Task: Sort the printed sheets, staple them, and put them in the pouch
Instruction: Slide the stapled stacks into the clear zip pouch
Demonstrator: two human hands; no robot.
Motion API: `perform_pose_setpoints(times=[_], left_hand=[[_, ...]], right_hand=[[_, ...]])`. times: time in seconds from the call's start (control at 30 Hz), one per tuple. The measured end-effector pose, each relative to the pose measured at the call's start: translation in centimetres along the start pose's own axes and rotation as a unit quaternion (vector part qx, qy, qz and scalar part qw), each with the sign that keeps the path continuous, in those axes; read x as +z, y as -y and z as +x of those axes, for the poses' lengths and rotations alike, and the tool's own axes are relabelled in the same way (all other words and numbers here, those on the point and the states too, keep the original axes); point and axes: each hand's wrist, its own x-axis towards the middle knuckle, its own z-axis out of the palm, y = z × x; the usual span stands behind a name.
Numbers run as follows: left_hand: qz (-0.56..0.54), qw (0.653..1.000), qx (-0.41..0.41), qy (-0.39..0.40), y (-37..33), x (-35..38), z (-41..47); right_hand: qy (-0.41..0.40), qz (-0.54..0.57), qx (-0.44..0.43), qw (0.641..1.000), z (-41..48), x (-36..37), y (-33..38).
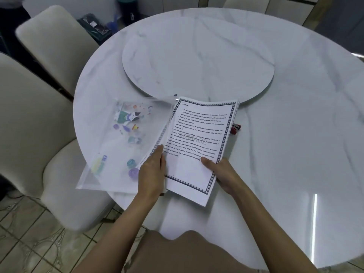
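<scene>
A stack of printed sheets (199,134) with a dark patterned border lies tilted near the table's front edge. My right hand (222,174) grips its lower right edge, thumb on top of the page. My left hand (153,172) rests with straight fingers along the stack's left edge, where the sheets fan out. A translucent pouch (118,146) with colourful cartoon prints lies to the left, partly overhanging the table edge, its flap raised beside the sheets. A red stapler (235,128) peeks out from behind the stack's right side, mostly hidden.
The round white marble table (285,144) carries a raised lazy Susan disc (197,56) behind the sheets. Two cream upholstered chairs (35,144) stand at the left. Tiled floor shows below the left table edge.
</scene>
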Motion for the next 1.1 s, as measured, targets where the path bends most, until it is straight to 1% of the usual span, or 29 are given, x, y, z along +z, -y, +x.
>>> perform_pose_setpoints(times=[0.1,0.23,0.37,0.43,0.6,0.67,0.8,0.87,0.93,1.03,1.1], left_hand=[[0.017,1.000,0.001,-0.009,0.2,-0.1,0.2],[0.021,1.000,-0.001,-0.003,0.2,0.0,0.3],[0.023,1.000,0.007,0.016,-0.1,0.2,-0.2],[0.024,0.999,0.013,0.036,0.0,0.4,-0.5],[0.057,0.994,0.039,0.081,0.2,0.8,-1.2],[0.078,0.992,0.047,0.092,0.0,0.9,-1.3],[0.076,0.990,0.066,0.102,-1.0,1.4,-1.3],[0.072,0.990,0.076,0.097,-1.4,1.8,-1.1],[0.064,0.990,0.083,0.090,-1.5,1.9,-0.9],[0.033,0.994,0.064,0.079,-1.0,1.2,-0.1],[0.013,0.997,0.052,0.048,0.0,-0.2,1.1]], right_hand=[[0.028,-0.005,-0.008,1.000,0.2,-1.3,0.1],[0.067,-0.011,-0.022,0.997,0.5,-3.0,0.4],[0.095,-0.021,-0.025,0.995,0.8,-3.6,0.9],[0.106,-0.028,-0.011,0.994,0.9,-3.7,1.3],[0.098,-0.051,0.033,0.993,1.3,-3.2,1.5],[0.093,-0.052,0.035,0.994,1.6,-2.7,1.4],[0.081,-0.052,0.024,0.995,2.0,-1.1,1.2],[0.071,-0.049,0.016,0.996,2.2,-0.4,0.9],[0.043,-0.037,0.010,0.998,2.4,0.0,0.7],[-0.045,-0.054,0.010,0.997,2.9,-0.2,0.2],[-0.104,-0.095,0.009,0.990,3.0,-0.5,-0.3]])
